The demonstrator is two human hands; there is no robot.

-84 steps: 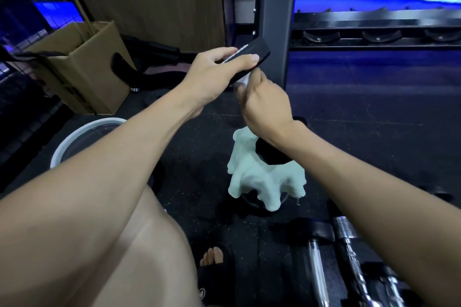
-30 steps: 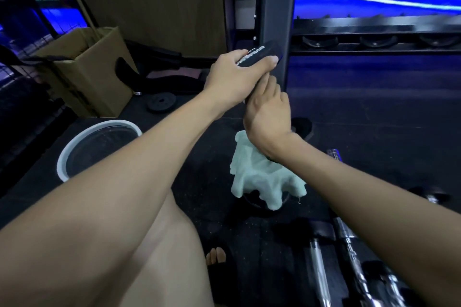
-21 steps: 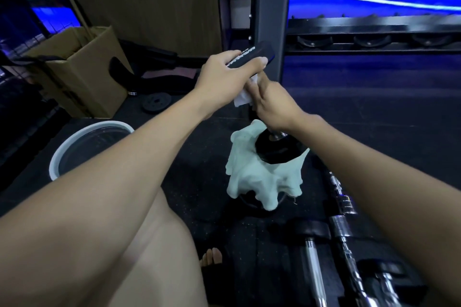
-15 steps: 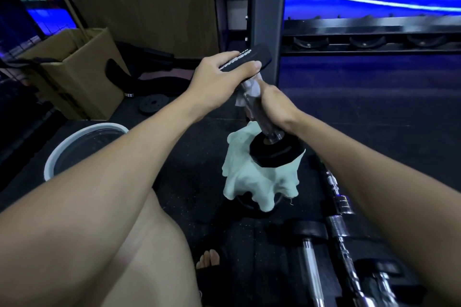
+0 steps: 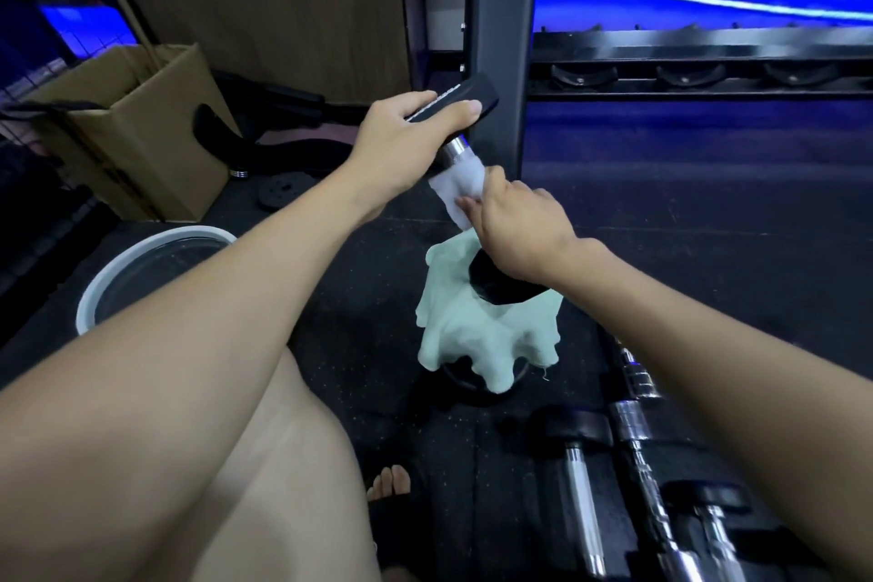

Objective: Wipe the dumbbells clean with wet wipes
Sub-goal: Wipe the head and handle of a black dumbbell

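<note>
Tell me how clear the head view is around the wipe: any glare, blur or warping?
Head view: dim, blue light behind; white wipe on the dumbbell handle is bright but soft-edged; right hand slightly blurred; forearms bulge at the wide-angle edges.

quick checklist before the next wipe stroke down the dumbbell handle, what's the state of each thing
1. Left hand grips the top head of the black dumbbell with chrome handle: ok.
2. Right hand holds the white wet wipe wrapped round the handle: ok.
3. Bottom head rests on the pale green cloth: ok.
4. Dumbbell upright: not ok, tilted.
5. Handle below the wipe clean: cannot tell, hidden by the hand.
</note>
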